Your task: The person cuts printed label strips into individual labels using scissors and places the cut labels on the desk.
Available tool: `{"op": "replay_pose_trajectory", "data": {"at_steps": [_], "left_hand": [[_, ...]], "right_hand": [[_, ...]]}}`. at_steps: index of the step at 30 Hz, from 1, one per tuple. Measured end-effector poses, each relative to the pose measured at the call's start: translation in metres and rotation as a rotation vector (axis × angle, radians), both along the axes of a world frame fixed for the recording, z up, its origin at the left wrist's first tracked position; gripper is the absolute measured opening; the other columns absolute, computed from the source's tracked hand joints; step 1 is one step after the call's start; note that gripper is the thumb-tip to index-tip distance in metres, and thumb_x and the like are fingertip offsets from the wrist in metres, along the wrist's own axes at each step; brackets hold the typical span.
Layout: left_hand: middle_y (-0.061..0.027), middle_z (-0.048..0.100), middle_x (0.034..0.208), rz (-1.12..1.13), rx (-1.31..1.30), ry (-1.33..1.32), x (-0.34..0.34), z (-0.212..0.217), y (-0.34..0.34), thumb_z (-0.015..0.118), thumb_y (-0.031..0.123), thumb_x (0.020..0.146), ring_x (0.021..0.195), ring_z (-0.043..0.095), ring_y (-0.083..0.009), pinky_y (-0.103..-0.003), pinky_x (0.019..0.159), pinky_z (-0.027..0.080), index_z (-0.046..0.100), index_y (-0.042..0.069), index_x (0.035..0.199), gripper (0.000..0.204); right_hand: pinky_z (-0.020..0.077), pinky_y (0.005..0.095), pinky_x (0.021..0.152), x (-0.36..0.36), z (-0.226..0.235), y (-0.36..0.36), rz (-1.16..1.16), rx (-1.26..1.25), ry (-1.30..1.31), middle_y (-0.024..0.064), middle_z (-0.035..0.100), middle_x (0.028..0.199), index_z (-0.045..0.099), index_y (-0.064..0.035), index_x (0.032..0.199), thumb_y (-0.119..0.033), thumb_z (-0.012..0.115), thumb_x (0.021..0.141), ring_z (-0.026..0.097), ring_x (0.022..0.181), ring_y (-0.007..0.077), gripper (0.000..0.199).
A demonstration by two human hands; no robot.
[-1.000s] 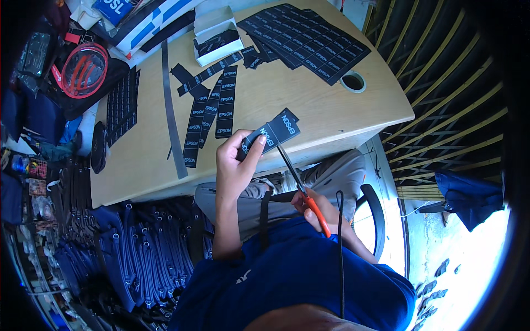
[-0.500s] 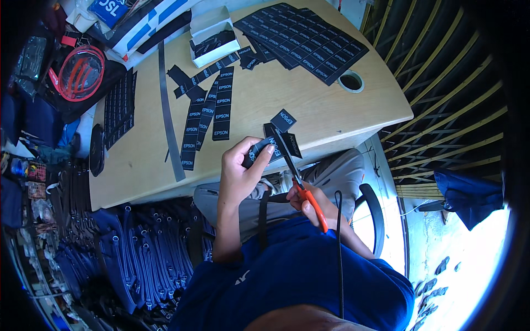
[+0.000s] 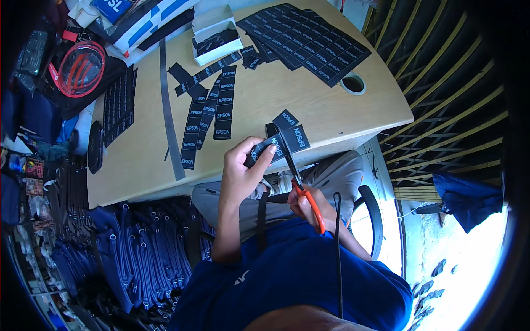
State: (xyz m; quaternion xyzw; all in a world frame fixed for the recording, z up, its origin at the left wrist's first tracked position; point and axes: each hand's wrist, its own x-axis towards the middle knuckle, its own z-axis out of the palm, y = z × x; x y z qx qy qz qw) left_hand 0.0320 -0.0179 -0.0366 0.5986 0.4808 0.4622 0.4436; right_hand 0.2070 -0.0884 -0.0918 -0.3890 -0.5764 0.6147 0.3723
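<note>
My left hand [image 3: 238, 171] pinches a black label strip [image 3: 264, 153] with light lettering between thumb and fingers, over the table's front edge. In my right hand [image 3: 326, 205] are scissors with orange handles [image 3: 313, 208], their dark blades pointing up and away along the strip's right end. A black label piece [image 3: 298, 138] sits just right of the blades; whether it is fully separate from the strip, I cannot tell. Just beyond it lies a small cut label [image 3: 285, 119] on the table. Part of another dark piece shows behind the blades.
Several label strips [image 3: 223, 105] lie on the wooden table [image 3: 149, 127], beside a long dark band [image 3: 170, 121]. Farther back are an open white box [image 3: 216, 54] of black pieces and large label sheets [image 3: 314, 41]. A round hole [image 3: 353, 83] pierces the tabletop. Blue straps [image 3: 149, 254] hang at left.
The label piece right of the blades has turned, and its lettered face now shows more fully. My right fingers have shifted slightly on the scissor handles. The left hand keeps its pinch.
</note>
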Motion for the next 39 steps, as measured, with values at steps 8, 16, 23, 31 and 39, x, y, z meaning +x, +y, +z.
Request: {"op": "replay_pose_trajectory", "data": {"at_steps": [8,16,23,31,39], "left_hand": [[0.0020,0.055,0.063,-0.012,0.024,0.036,-0.002,-0.003,0.005,0.063,0.010,0.086,0.057,0.045,-0.0011,-0.018,0.050,0.035,0.061,-0.003,0.084,0.013],[0.0017,0.056,0.063,-0.020,0.028,0.028,-0.004,-0.002,0.013,0.062,0.011,0.086,0.057,0.046,-0.0006,-0.018,0.049,0.035,0.061,-0.003,0.088,0.015],[0.0017,0.055,0.064,0.008,-0.001,0.043,-0.008,-0.004,0.014,0.061,0.013,0.087,0.056,0.048,-0.0009,-0.018,0.049,0.038,0.061,-0.003,0.088,0.017],[-0.0016,0.052,0.069,-0.238,-0.005,0.150,0.001,-0.005,-0.003,0.048,0.011,0.094,0.063,0.045,-0.0051,-0.022,0.056,0.040,0.056,-0.003,0.096,0.016],[-0.0038,0.059,0.086,-0.393,-0.087,0.002,0.006,-0.013,-0.011,0.053,0.008,0.092,0.080,0.054,-0.0053,-0.021,0.065,0.046,0.056,-0.003,0.100,0.014]], "right_hand": [[0.0324,0.0224,0.040,0.001,0.009,0.000,-0.015,-0.109,-0.042,0.0020,0.046,0.051,0.050,-0.0017,0.071,-0.072,0.033,0.083,0.046,0.043,0.0092,0.073],[0.0350,0.0240,0.037,0.005,0.005,0.002,-0.054,-0.178,-0.168,-0.0010,0.042,0.045,0.051,-0.0008,0.070,-0.042,0.046,0.094,0.044,0.038,0.0083,0.048],[0.0365,0.0246,0.041,0.006,0.008,0.009,-0.056,-0.310,-0.105,-0.0014,0.043,0.049,0.051,-0.0015,0.071,-0.037,0.047,0.095,0.045,0.043,0.0076,0.043],[0.0384,0.0232,0.058,0.001,-0.007,0.015,-0.226,0.030,0.171,0.0016,0.052,0.072,0.053,-0.0006,0.085,-0.057,0.056,0.082,0.047,0.066,0.0075,0.056],[0.0398,0.0196,0.055,-0.010,0.031,0.021,-0.386,-0.058,0.224,0.0000,0.057,0.075,0.056,0.0023,0.098,-0.011,0.067,0.082,0.049,0.064,0.0039,0.023]]}}
